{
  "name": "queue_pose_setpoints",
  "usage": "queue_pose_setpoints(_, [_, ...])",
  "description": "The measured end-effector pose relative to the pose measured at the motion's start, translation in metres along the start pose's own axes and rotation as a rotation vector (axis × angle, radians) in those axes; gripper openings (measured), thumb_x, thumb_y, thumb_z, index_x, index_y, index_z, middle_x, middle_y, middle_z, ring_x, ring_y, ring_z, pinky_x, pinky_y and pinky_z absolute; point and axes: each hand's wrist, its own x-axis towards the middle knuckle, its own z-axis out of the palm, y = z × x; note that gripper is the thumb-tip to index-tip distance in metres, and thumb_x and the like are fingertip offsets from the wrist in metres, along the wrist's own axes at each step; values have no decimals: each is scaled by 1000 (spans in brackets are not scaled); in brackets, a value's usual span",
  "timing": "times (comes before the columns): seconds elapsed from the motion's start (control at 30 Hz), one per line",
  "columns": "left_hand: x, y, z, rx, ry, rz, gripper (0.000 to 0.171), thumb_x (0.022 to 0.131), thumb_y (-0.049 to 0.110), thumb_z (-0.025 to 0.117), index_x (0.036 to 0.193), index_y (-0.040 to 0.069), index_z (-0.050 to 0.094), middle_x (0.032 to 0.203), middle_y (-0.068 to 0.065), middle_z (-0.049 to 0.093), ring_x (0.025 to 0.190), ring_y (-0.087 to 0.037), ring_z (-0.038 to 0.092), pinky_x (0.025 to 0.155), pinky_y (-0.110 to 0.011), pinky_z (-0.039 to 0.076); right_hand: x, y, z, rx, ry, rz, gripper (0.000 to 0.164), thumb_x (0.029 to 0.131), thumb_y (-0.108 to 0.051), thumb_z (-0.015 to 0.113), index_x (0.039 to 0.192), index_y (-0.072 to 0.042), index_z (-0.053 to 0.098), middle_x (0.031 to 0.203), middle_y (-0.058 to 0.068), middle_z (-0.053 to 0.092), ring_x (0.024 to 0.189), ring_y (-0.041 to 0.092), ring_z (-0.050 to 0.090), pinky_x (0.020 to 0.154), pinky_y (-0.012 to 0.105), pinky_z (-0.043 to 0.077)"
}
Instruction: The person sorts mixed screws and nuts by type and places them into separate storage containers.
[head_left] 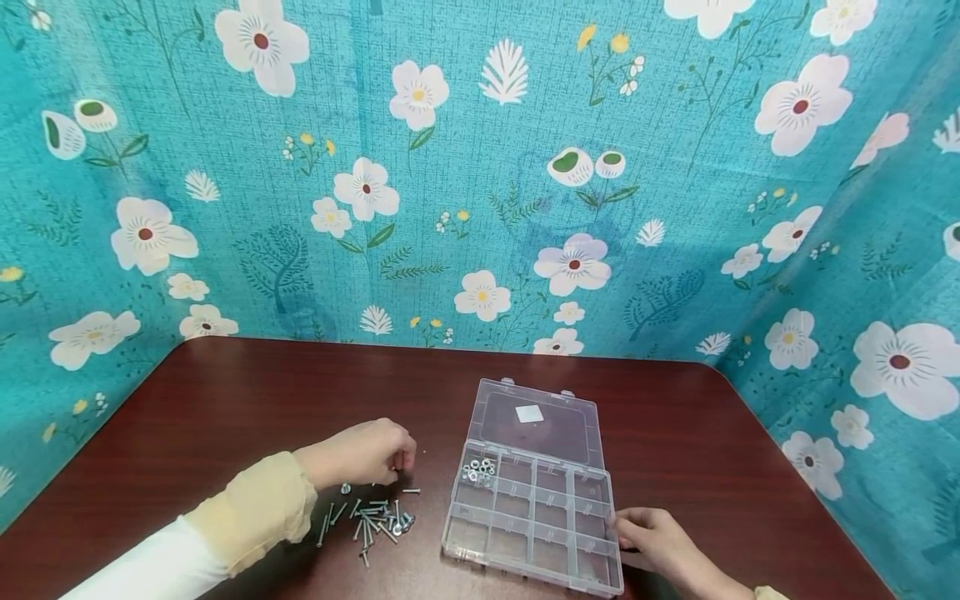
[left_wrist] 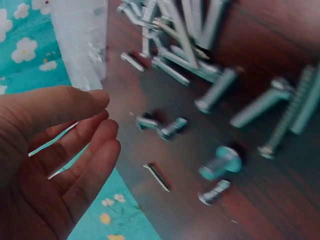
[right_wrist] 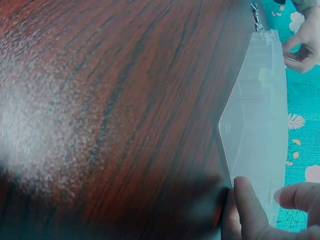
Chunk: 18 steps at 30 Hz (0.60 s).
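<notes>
My left hand (head_left: 378, 450) hovers over the table beside a pile of metal screws (head_left: 367, 518). In the left wrist view its thumb and fingers are loosely bent, with nothing visible between them. Below and beside those fingers lie short screws (left_wrist: 172, 128), a thin small screw (left_wrist: 157, 177) and a thick bolt (left_wrist: 222, 162). A clear plastic compartment box (head_left: 551, 533) lies with its lid (head_left: 540, 421) folded back. Several nuts (head_left: 478, 470) sit in its back left compartment. My right hand (head_left: 656, 542) grips the box's right edge between thumb and fingers.
The dark brown wooden table (head_left: 300, 383) has its back edge against a teal flowered cloth (head_left: 465, 208). More cloth hangs at both sides. A small white label (head_left: 528, 414) is on the lid.
</notes>
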Motion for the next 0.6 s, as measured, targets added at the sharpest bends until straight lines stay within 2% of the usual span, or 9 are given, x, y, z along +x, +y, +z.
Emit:
queue_pose_setpoints(0.23, [-11, -11, 6, -7, -24, -95, 17, 68, -3, 70, 73, 12, 64, 65, 5, 58, 58, -4, 48, 54, -23, 45, 0, 1, -1, 12, -11, 1, 43, 93, -12, 46, 110, 28, 42, 93, 11, 61, 85, 17, 58, 79, 42, 54])
queue_pose_setpoints(0.47, [-15, -15, 13, -6, -13, -128, 15, 70, 1, 73, 69, 12, 63, 60, 8, 52, 54, -5, 42, 52, -22, 41, 0, 0, -1, 4, -13, -1, 45, 93, -13, 47, 111, 29, 41, 93, 11, 60, 85, 17, 58, 79, 42, 54])
queue_pose_setpoints(0.6, [-14, -16, 16, 11, -3, -122, 17, 67, -1, 73, 68, 11, 62, 60, 8, 52, 54, -4, 43, 51, -21, 41, -1, 0, -1, 1, -18, -3, 46, 93, -13, 47, 111, 29, 41, 93, 11, 60, 85, 16, 57, 79, 42, 54])
